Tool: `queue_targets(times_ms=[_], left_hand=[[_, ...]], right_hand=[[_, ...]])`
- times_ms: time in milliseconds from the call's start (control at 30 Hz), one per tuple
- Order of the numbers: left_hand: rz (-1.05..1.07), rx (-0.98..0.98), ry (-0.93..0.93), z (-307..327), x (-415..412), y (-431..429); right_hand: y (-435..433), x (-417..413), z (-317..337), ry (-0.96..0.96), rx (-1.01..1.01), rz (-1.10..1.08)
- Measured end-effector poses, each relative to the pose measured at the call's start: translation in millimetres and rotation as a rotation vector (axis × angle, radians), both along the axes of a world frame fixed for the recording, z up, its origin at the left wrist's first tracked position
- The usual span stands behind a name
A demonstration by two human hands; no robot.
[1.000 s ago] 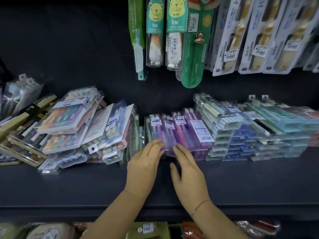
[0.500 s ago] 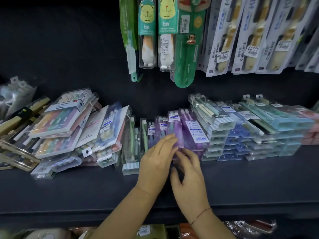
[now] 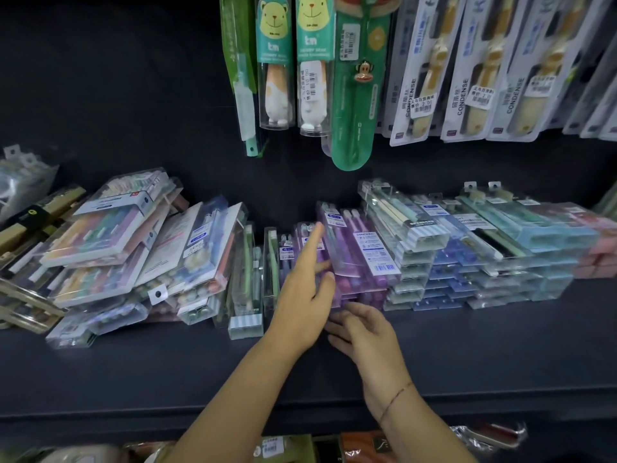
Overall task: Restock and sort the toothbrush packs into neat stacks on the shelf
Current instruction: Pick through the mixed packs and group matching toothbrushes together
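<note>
Looking down from my head at the dark shelf (image 3: 167, 369), my left hand (image 3: 305, 292) lies with fingers straight and spread against the purple toothbrush packs (image 3: 364, 259). The forefinger reaches up along the ones that stand on edge and the thumb touches the side of the tilted top pack; it curls round nothing. My right hand (image 3: 365, 332) sits lower, just under the left, fingers loose and pointing left at the front foot of the purple stack. It grips nothing, though I cannot tell whether its fingertips touch the packs. A red thread (image 3: 395, 397) circles that wrist. The purple packs sit mid-shelf, between green packs (image 3: 248, 279) standing on edge to their left and a stack of striped clear packs (image 3: 410, 259) touching them on the right. Farther left a heap of wide packs (image 3: 110, 248) leans untidily. Above hang bear-topped brushes (image 3: 275, 61) and CONDENSE packs (image 3: 424, 78).
</note>
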State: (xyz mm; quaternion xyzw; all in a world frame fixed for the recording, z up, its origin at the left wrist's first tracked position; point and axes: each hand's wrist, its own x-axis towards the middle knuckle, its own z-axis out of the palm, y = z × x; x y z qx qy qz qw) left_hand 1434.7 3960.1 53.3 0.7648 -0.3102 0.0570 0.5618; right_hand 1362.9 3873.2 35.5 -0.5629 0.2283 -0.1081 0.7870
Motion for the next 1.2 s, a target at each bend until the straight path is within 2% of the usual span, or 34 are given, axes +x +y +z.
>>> queue_targets(times_ms=[100,200,267,333,400,433,533,667,867,1067,1200], left_hand=[[0.1,-0.083,-0.029,1,3,8],[0.261,-0.087,-0.035,0,9,19],[0.35,0.087,-0.03,-1,14,28],[0.373,0.42,-0.046,-7,18,34],[0.375,0.767,-0.133,-16,19,35],[0.372,0.88,-0.19,-19,19,36],[0.349,1.04,-0.282,-21,18,39],[0.342,1.066,-0.279,-17,15,40],[0.247,0.979,-0.27,-15,19,44],[0.282,1.164,-0.429,-18,22,47],[0.344,1.062,-0.527,-25,25,47]], right_hand=[[3,8,13,0.091,0.329,0.095],[6,19,24,0.166,0.388,0.122],[7,26,28,0.2,0.389,0.114],[6,31,30,0.207,0.389,0.099],[6,33,28,0.199,0.362,0.088],[7,33,27,0.195,0.342,0.084],[10,29,22,0.173,0.343,0.058],[12,24,26,0.127,0.463,0.03],[12,23,23,0.036,0.56,-0.01],[18,23,17,0.097,0.594,0.037],[17,24,19,0.117,0.583,0.07]])
